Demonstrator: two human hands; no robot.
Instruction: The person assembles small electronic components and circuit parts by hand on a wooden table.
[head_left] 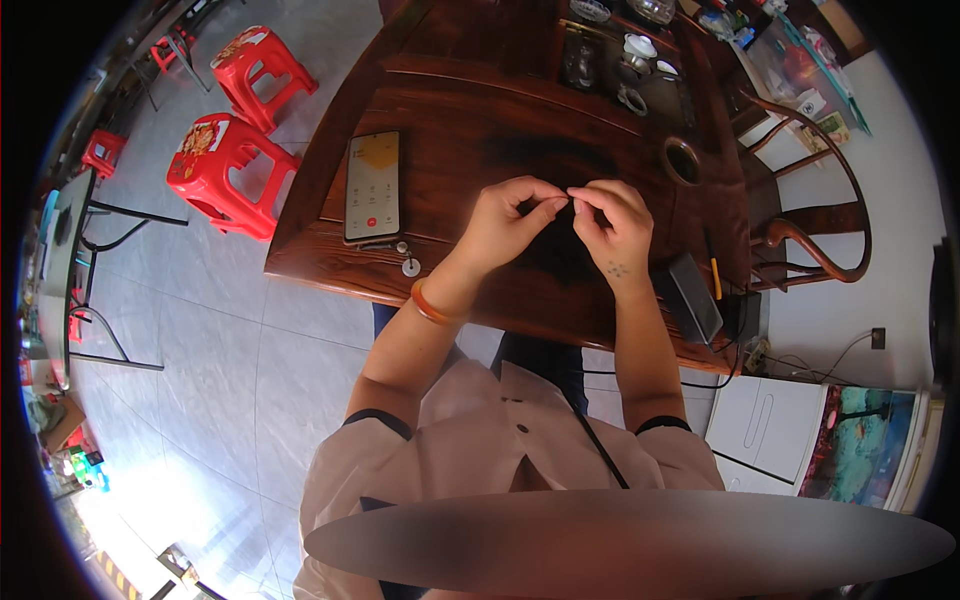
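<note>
Over the dark wooden table (450,110), my left hand (510,220) and my right hand (617,222) meet at the fingertips. Each has its thumb and index finger pressed together in a pinch. Something tiny and dark may sit between the tips, but it is too small to name. An orange bangle (430,305) circles my left wrist. To the left of my left hand lies a phone (372,188) with its screen lit, showing a call keypad and a red button. Just below the phone are a small round whitish disc (411,267) and a little metallic piece (402,247).
A black box (690,298) and a yellow stick (716,278) lie right of my right hand. A round dark cup (683,160) and a tea set with a white lidded bowl (640,52) stand farther back. Red stools (228,168) stand left; a wooden chair (830,220) stands right.
</note>
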